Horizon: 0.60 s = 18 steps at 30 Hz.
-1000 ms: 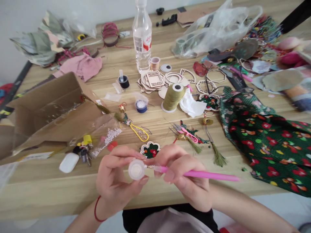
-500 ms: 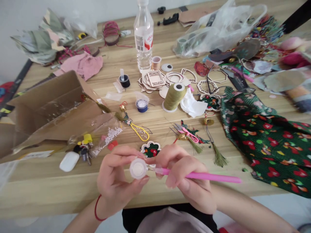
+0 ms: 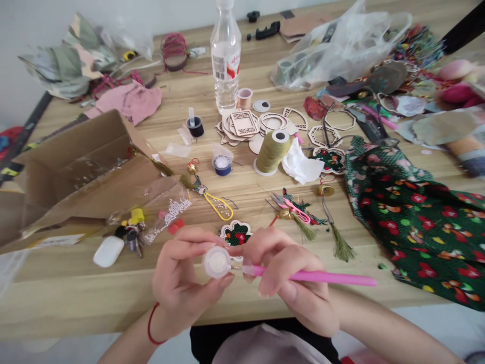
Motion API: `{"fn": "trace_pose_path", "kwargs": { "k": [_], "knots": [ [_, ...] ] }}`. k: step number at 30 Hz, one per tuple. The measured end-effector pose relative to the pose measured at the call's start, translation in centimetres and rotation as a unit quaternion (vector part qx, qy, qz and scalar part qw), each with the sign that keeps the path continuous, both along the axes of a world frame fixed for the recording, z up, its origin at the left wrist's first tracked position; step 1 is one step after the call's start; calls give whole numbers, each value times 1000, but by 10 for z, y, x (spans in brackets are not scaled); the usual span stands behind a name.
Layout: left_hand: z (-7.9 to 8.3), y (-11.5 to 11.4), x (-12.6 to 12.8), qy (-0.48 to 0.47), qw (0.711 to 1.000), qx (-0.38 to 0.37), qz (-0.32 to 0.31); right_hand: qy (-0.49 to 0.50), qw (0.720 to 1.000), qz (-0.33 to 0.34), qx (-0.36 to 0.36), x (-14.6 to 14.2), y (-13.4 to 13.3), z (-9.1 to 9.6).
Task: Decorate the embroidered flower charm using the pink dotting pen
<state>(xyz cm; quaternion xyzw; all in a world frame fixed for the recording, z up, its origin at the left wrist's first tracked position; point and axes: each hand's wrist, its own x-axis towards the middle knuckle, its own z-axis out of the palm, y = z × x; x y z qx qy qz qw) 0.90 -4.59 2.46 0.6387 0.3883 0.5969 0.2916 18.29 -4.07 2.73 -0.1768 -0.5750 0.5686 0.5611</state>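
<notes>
My left hand (image 3: 182, 275) pinches a small round clear plastic pot (image 3: 216, 262) with a pale filling, its flat end facing me. My right hand (image 3: 290, 275) grips a pink pen-like tool (image 3: 318, 276) whose thin tip reaches the pot's side. The fingertips of both hands nearly meet above a flower-shaped green and red embroidered piece (image 3: 237, 233), which they partly hide. Pink-handled scissors (image 3: 293, 208) and a tasselled ornament (image 3: 339, 247) lie just beyond my right hand.
A wooden table (image 3: 91, 298) is crowded with laser-cut wooden shapes, an olive thread spool (image 3: 271, 152), a water bottle (image 3: 226, 60), a bead bag (image 3: 166, 212), a cardboard box (image 3: 76, 174), green floral cloth (image 3: 420, 235) and a plastic bag (image 3: 341, 50).
Both hands and the pot have shifted only slightly to the right in view. The pink tool stays in the same grip, with its tip at the pot.
</notes>
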Motion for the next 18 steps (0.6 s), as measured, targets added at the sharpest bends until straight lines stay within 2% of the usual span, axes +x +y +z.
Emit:
{"fn": "trace_pose_path", "kwargs": {
  "k": [18],
  "knots": [
    [3, 1, 3, 7, 1000, 0, 16, -7, 1000, 5, 20, -1, 2, 0]
  ]
}}
